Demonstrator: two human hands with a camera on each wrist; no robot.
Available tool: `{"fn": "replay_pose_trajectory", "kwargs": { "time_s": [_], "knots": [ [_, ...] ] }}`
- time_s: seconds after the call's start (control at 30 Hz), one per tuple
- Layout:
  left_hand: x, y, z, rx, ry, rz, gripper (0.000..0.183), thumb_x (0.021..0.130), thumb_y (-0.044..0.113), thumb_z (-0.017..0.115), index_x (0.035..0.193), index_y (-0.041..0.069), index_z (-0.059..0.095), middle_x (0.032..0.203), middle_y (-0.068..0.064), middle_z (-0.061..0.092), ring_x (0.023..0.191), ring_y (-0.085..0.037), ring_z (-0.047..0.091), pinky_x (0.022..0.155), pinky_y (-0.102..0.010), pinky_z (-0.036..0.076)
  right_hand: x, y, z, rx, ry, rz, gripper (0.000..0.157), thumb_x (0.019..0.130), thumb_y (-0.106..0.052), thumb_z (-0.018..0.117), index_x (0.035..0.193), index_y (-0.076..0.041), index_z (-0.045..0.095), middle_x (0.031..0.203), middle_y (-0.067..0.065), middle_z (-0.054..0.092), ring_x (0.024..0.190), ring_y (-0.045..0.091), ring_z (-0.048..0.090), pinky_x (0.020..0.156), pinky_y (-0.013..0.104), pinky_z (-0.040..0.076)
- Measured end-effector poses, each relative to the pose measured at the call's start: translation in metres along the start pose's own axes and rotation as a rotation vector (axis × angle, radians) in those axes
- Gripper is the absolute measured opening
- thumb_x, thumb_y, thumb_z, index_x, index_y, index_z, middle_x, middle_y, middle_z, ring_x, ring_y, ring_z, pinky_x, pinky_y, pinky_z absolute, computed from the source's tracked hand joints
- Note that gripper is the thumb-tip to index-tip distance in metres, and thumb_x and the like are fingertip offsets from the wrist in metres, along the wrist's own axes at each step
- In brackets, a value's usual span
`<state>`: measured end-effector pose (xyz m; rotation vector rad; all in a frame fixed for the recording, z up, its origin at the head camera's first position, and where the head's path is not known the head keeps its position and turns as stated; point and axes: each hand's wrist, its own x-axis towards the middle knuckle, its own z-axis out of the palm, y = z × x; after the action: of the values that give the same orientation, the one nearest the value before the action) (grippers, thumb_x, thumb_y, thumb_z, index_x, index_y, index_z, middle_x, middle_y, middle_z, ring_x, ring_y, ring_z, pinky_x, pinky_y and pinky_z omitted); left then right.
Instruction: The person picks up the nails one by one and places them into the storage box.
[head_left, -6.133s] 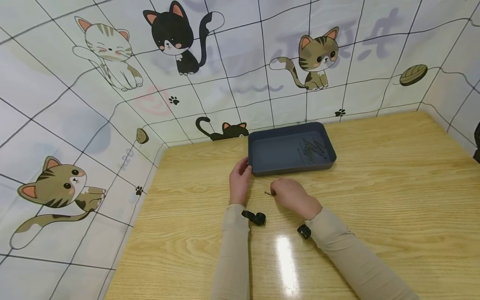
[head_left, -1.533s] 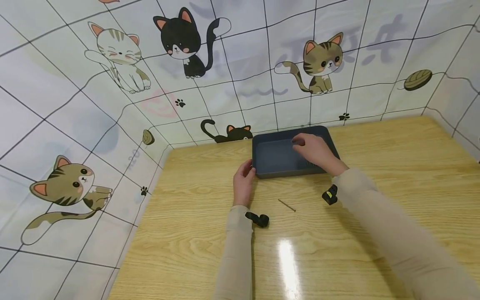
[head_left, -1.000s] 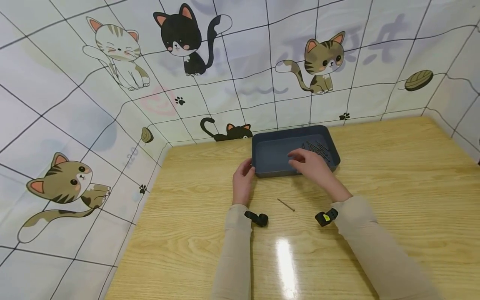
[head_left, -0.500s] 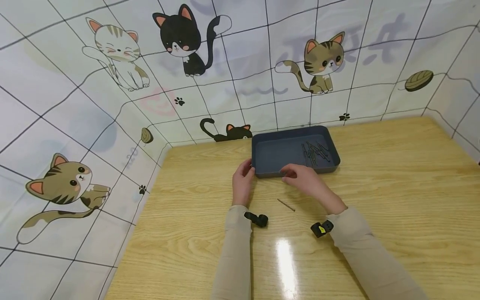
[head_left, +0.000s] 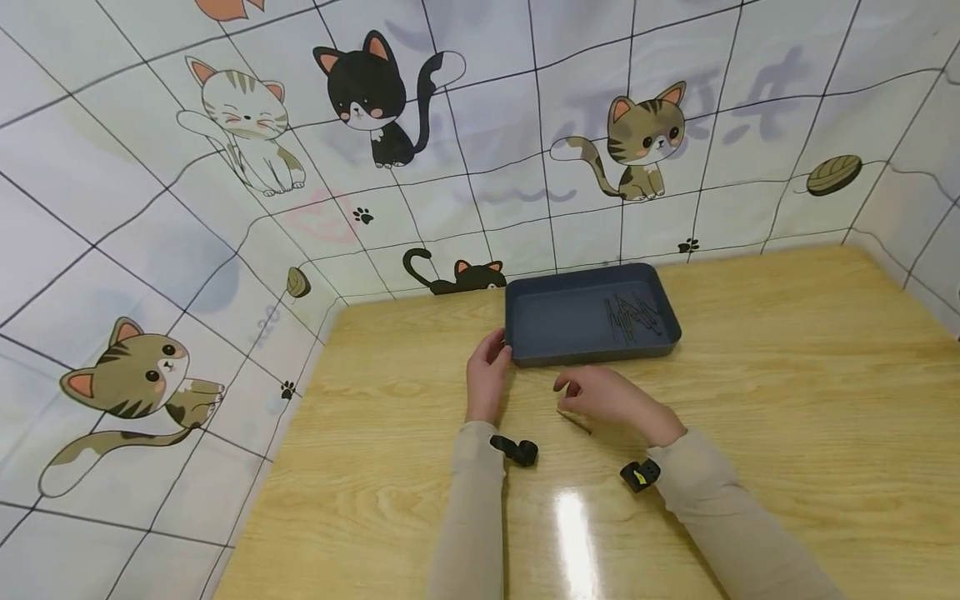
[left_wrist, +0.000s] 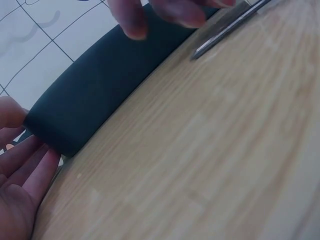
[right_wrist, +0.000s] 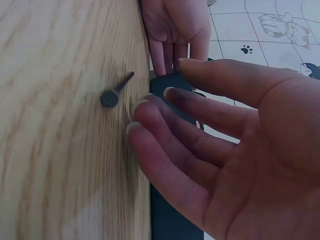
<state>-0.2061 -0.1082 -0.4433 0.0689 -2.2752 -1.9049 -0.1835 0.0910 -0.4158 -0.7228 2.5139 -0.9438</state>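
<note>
My left hand holds the front left corner of a dark blue tray, thumb and fingers on either side of the corner. Several thin nails lie heaped in the tray's right part. On the table in front of the tray lies a single nail. Just over it hovers my right hand, fingers loosely bent and apart. In the right wrist view, a gap shows between the fingertips and that nail, whose flat head faces the camera. Its pointed end shows in the left wrist view.
The light wood table meets a wall cloth printed with cats at the back and left. The tray stands close to the back edge. Each wrist carries a small black camera.
Six seconds ago my right hand held a nail before the tray. Later the nail lay on the table, the hand over the tray; since then it has drawn back to the nail. Left hand stayed.
</note>
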Motion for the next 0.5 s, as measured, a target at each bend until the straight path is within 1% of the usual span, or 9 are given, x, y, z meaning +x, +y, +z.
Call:
{"fn": "replay_pose_trajectory", "kwargs": {
  "time_s": [0.13, 0.33, 0.5],
  "knots": [
    [-0.002, -0.003, 0.0, 0.004, -0.002, -0.01, 0.04, 0.09, 0.02, 0.053, 0.128, 0.007, 0.049, 0.127, -0.01, 0.05, 0.113, -0.018, 0.048, 0.092, -0.033, 0.04, 0.0, -0.003, 0.008, -0.043, -0.004, 0.005, 0.027, 0.082, -0.017, 0.063, 0.108, -0.009, 0.061, 0.084, -0.003, 0.06, 0.073, 0.01, 0.055, 0.068, 0.033, 0.046],
    [-0.002, -0.003, 0.0, 0.004, 0.001, 0.004, 0.038, 0.091, 0.015, 0.052, 0.128, 0.006, 0.049, 0.127, -0.012, 0.05, 0.113, -0.019, 0.048, 0.092, -0.034, 0.04, -0.002, -0.015, 0.015, -0.13, -0.006, 0.026, 0.024, 0.08, -0.014, 0.065, 0.103, -0.01, 0.063, 0.085, -0.003, 0.062, 0.07, 0.009, 0.054, 0.068, 0.032, 0.045],
    [-0.001, -0.001, 0.0, 0.004, -0.004, 0.004, 0.038, 0.091, 0.014, 0.052, 0.127, 0.006, 0.049, 0.127, -0.011, 0.05, 0.114, -0.02, 0.047, 0.092, -0.034, 0.039, -0.005, -0.023, 0.021, -0.173, -0.012, 0.051, 0.022, 0.077, -0.007, 0.066, 0.099, -0.01, 0.064, 0.074, -0.006, 0.057, 0.062, 0.009, 0.05, 0.062, 0.03, 0.044]
  ]
}}
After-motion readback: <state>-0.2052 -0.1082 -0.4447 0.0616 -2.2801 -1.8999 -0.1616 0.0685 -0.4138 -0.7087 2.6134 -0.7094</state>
